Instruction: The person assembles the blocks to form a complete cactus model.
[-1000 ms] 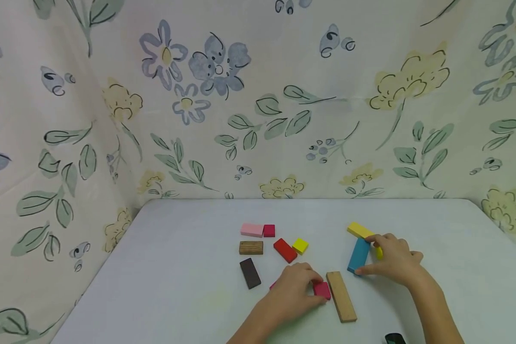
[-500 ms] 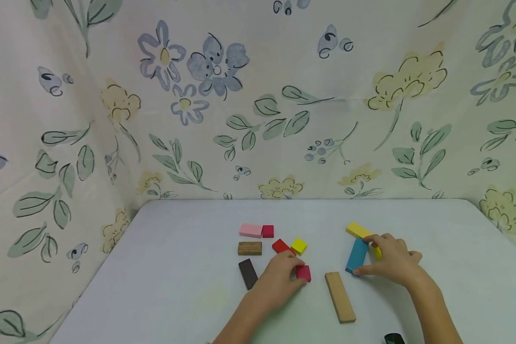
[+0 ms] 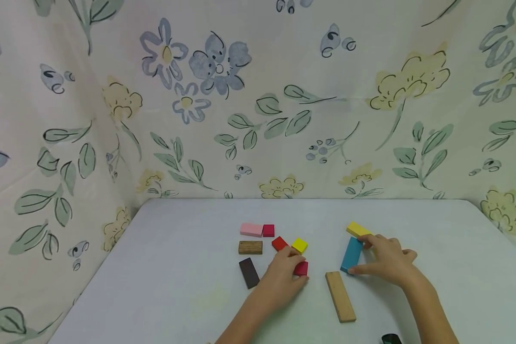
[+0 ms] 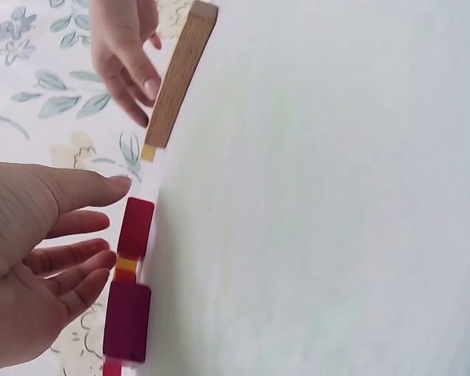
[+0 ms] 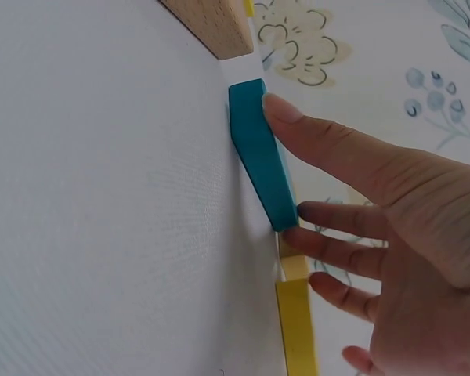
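In the head view my left hand (image 3: 279, 277) lies around a crimson square block (image 3: 301, 268), fingers at its far side and thumb at its near side. The left wrist view has a small gap between thumb tip and block (image 4: 137, 227). A purplish block (image 4: 127, 321) stands by that palm. My right hand (image 3: 387, 260) spans a long blue block (image 3: 351, 255), thumb on the near end and fingertips at the far end. A yellow bar (image 3: 358, 229) lies just beyond. In the right wrist view, another yellow piece (image 5: 298, 329) is beside the fingers.
Between the hands lies a long wooden plank (image 3: 340, 297). Red (image 3: 279, 243), yellow (image 3: 299, 245), pink (image 3: 251, 230), crimson (image 3: 268, 231), brown (image 3: 250, 247) and dark (image 3: 249, 273) blocks lie left and beyond. A black object (image 3: 391, 338) is at the bottom edge. Floral cloth (image 3: 258, 95) hangs behind the table.
My left hand has brought the crimson block leftward and away from me, off the plank's side to near the red block. My right hand has shifted the blue block slightly left.
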Demonstrator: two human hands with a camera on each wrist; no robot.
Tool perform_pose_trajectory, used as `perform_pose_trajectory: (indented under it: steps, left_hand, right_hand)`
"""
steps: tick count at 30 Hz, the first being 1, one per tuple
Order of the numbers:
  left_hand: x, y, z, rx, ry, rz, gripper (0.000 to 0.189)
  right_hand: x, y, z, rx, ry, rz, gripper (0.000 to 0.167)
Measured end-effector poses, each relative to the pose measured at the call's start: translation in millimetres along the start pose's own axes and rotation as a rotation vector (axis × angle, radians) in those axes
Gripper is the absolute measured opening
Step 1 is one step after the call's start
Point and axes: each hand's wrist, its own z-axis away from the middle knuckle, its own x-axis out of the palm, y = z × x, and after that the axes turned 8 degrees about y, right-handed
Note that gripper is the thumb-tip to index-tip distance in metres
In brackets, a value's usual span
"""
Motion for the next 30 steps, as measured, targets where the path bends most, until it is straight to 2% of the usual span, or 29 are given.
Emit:
perform_pose_trajectory:
  steps: [4,8,14,21,24,30]
  left_hand:
    - [3.1,11.2,2.6,-0.001,-0.028,-0.05,0.041]
    - [7.5,20.3,3.8,-0.016,-0.084,-0.031,0.047]
    - [17.0,28.6,2.7,-0.125,-0.195,0.052,0.062]
    - [25.5,34.4,3.3,-0.198,-0.261,0.121,0.076]
    - [27.9,36.6,4.0,-0.214,-0.278,0.118,0.083]
    - [32.3,38.8,6.9,-0.196,-0.294,0.083,0.091]
  right_hand:
    - [1.9,-1.1,-0.1,-0.014,0.004,0.001,0.092]
    - [3.6,-2.8,-0.4,-0.047,0.015,0.007,0.092]
    - [7.3,-2.7,-0.8,-0.11,0.019,-0.028,0.087]
    - [7.9,-6.2,-1.0,-0.112,-0.001,-0.098,0.09]
    - [9.8,-6.3,-1.2,-0.126,0.004,-0.111,0.09]
    - [13.3,-8.9,-2.3,-0.125,0.004,-0.168,0.09]
